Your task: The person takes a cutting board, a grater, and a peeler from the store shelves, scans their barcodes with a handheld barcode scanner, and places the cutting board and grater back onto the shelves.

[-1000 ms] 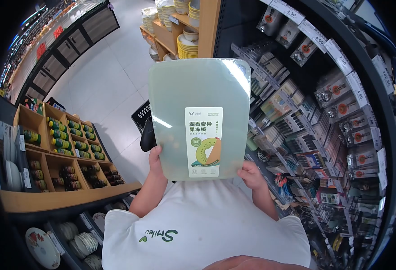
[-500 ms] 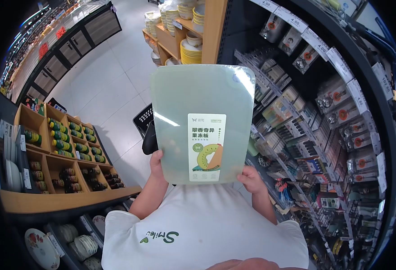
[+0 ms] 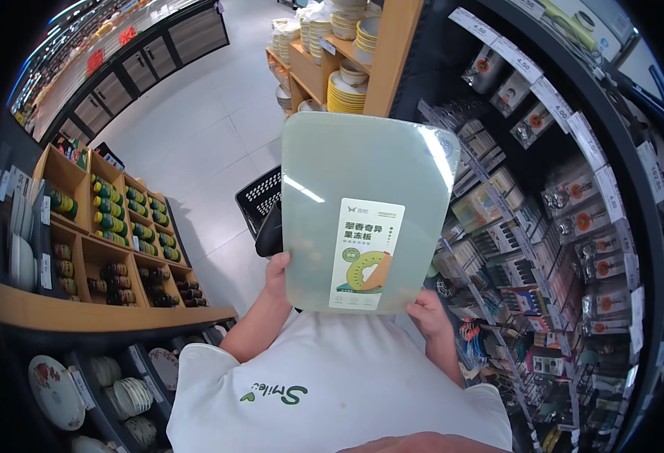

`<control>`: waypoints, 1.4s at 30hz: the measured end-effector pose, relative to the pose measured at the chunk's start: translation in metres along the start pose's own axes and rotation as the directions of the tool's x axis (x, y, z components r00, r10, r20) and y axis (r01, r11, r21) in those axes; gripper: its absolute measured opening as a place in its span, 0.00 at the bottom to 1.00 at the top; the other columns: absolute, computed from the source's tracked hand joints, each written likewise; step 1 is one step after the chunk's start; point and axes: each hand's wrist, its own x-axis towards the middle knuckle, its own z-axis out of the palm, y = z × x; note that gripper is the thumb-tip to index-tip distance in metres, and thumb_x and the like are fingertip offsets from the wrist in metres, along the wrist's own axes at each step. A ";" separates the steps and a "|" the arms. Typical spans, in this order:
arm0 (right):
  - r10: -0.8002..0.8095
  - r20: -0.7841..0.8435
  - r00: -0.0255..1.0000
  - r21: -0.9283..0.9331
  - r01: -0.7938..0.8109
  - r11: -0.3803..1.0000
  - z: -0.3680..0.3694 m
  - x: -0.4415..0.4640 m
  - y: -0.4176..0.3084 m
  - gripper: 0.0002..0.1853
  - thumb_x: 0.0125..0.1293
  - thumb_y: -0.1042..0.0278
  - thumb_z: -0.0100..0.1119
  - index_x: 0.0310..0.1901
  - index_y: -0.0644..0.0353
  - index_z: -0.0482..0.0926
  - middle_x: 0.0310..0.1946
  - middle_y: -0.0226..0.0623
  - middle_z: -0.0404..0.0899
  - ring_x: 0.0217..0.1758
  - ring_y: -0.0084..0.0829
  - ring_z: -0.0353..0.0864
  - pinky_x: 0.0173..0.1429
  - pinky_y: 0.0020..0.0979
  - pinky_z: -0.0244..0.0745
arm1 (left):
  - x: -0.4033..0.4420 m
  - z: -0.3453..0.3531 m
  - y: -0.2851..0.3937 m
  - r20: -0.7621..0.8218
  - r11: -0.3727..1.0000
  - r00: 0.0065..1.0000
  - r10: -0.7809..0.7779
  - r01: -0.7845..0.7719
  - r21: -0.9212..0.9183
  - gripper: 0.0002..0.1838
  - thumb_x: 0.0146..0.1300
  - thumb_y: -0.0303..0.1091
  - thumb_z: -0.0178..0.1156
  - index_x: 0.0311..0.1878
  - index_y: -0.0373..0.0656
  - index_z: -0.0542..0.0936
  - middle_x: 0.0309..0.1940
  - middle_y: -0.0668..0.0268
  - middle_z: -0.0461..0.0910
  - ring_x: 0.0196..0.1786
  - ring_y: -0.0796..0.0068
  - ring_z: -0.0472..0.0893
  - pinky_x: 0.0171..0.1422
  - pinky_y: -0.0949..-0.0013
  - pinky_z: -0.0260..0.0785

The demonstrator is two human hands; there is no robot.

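Watching from afar, I am seeing the left hand (image 3: 276,276) pinching the lower left edge of a pale green board (image 3: 366,181), its thumb pressing at that edge while its other fingers are mostly hiding behind. The right hand (image 3: 428,311) is closing on the lower right corner in much the same way; I am not making out how far the hidden fingertips are reaching. The board is spanning the space between the two sets of fingers and rising above them, tilting slightly so that its top is leaning to the right. A white label (image 3: 367,253) is facing me, sitting between the hands and nearer the right fingers. Just beyond the left fingers, a black basket (image 3: 258,190) is showing, the board partly covering it. Farther left of them, a wooden shelf (image 3: 113,317) is holding capped containers, and below that a floral plate (image 3: 56,394) is standing. Well right of the right fingers, packets (image 3: 579,219) are hanging. Below both hands, a white shirt (image 3: 347,362) is spreading.
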 end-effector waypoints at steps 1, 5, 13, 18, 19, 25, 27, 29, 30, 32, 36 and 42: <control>0.006 0.018 1.000 0.000 -0.006 1.000 0.000 0.000 -0.001 0.17 0.66 0.72 0.54 0.54 0.71 0.75 0.50 0.39 0.79 0.53 0.27 0.77 0.57 0.28 0.69 | -0.001 -0.002 -0.001 -0.004 1.000 1.000 0.018 -0.018 0.003 0.29 0.62 0.43 0.54 0.63 0.36 0.67 0.58 0.54 0.73 0.60 0.60 0.74 0.63 0.58 0.67; 0.006 0.016 1.000 -0.020 -0.006 1.000 -0.001 0.001 -0.003 0.16 0.65 0.70 0.55 0.52 0.71 0.76 0.49 0.40 0.80 0.52 0.27 0.77 0.57 0.28 0.69 | -0.001 -0.004 -0.002 0.032 1.000 0.999 0.017 -0.018 0.006 0.30 0.62 0.43 0.52 0.64 0.35 0.66 0.59 0.54 0.72 0.61 0.60 0.73 0.65 0.57 0.66; -0.005 0.003 1.000 -0.053 0.006 0.999 -0.002 0.000 -0.002 0.16 0.65 0.67 0.56 0.50 0.71 0.77 0.48 0.39 0.80 0.51 0.28 0.76 0.57 0.29 0.68 | -0.003 0.003 -0.003 0.052 1.000 0.998 0.020 -0.020 0.014 0.30 0.61 0.43 0.54 0.64 0.37 0.65 0.60 0.55 0.71 0.61 0.60 0.73 0.64 0.57 0.67; -0.004 0.010 1.000 -0.025 0.005 1.000 0.000 -0.002 -0.002 0.16 0.65 0.67 0.55 0.50 0.71 0.78 0.48 0.39 0.80 0.51 0.28 0.76 0.57 0.29 0.68 | -0.006 0.005 -0.005 0.047 0.999 0.998 0.041 -0.042 0.030 0.29 0.62 0.43 0.53 0.63 0.37 0.66 0.58 0.55 0.72 0.61 0.60 0.73 0.65 0.58 0.66; -0.006 0.009 1.000 -0.027 0.006 1.000 0.000 -0.002 -0.002 0.16 0.65 0.67 0.55 0.50 0.71 0.78 0.48 0.39 0.80 0.51 0.28 0.76 0.57 0.29 0.68 | -0.007 0.005 -0.005 0.049 0.999 0.998 0.040 -0.041 0.030 0.29 0.62 0.43 0.53 0.63 0.37 0.66 0.58 0.55 0.72 0.61 0.60 0.73 0.65 0.58 0.66; 0.003 0.022 1.000 -0.044 -0.002 0.999 0.004 -0.003 -0.008 0.16 0.66 0.68 0.55 0.51 0.70 0.77 0.48 0.39 0.80 0.52 0.28 0.76 0.57 0.29 0.68 | -0.010 0.006 -0.006 0.043 1.000 0.999 0.019 -0.019 0.000 0.30 0.61 0.43 0.53 0.63 0.37 0.66 0.59 0.55 0.72 0.61 0.60 0.73 0.65 0.57 0.66; 0.007 0.034 0.999 -0.033 -0.006 0.999 0.006 -0.003 -0.008 0.16 0.66 0.69 0.54 0.52 0.71 0.76 0.49 0.40 0.80 0.52 0.28 0.76 0.58 0.29 0.68 | -0.012 0.003 -0.006 0.054 0.999 0.998 0.038 -0.038 -0.011 0.30 0.61 0.42 0.53 0.64 0.36 0.65 0.59 0.54 0.72 0.61 0.59 0.73 0.64 0.57 0.67; 0.007 0.037 0.999 -0.035 -0.006 0.999 0.007 -0.002 -0.009 0.16 0.66 0.70 0.54 0.52 0.70 0.76 0.49 0.40 0.79 0.53 0.28 0.76 0.58 0.29 0.68 | -0.014 0.004 -0.005 0.044 0.999 0.998 0.040 -0.040 -0.009 0.30 0.60 0.42 0.54 0.64 0.36 0.65 0.59 0.54 0.72 0.61 0.59 0.73 0.64 0.57 0.67; 0.007 0.043 0.999 -0.037 -0.006 0.999 0.008 -0.002 -0.009 0.16 0.66 0.70 0.54 0.52 0.70 0.76 0.49 0.40 0.79 0.53 0.28 0.76 0.58 0.29 0.68 | -0.015 0.005 -0.005 0.033 0.999 0.998 0.045 -0.045 -0.004 0.30 0.60 0.42 0.54 0.64 0.36 0.66 0.59 0.54 0.72 0.61 0.59 0.73 0.64 0.57 0.67; 0.010 0.039 0.999 -0.023 -0.010 1.000 0.006 -0.003 -0.005 0.16 0.66 0.71 0.53 0.53 0.70 0.76 0.50 0.40 0.79 0.53 0.28 0.76 0.58 0.29 0.68 | -0.016 0.006 -0.005 0.021 0.999 0.999 0.048 -0.048 -0.001 0.31 0.59 0.43 0.54 0.64 0.36 0.65 0.60 0.53 0.72 0.61 0.59 0.74 0.64 0.57 0.67; 0.005 0.073 0.997 -0.040 -0.002 0.999 0.008 -0.002 -0.009 0.16 0.66 0.72 0.53 0.54 0.70 0.75 0.50 0.40 0.79 0.52 0.26 0.76 0.57 0.28 0.69 | -0.016 0.002 -0.005 0.020 0.996 0.996 0.083 -0.084 0.032 0.33 0.58 0.44 0.53 0.65 0.36 0.65 0.60 0.53 0.71 0.61 0.58 0.74 0.64 0.57 0.67; -0.007 0.070 0.998 -0.035 0.009 0.999 0.009 -0.003 -0.007 0.17 0.67 0.71 0.53 0.55 0.70 0.75 0.50 0.39 0.79 0.53 0.26 0.76 0.58 0.28 0.69 | -0.014 0.009 -0.004 0.001 0.993 0.996 0.091 -0.090 0.073 0.33 0.58 0.45 0.54 0.64 0.36 0.66 0.60 0.53 0.72 0.60 0.59 0.74 0.64 0.58 0.67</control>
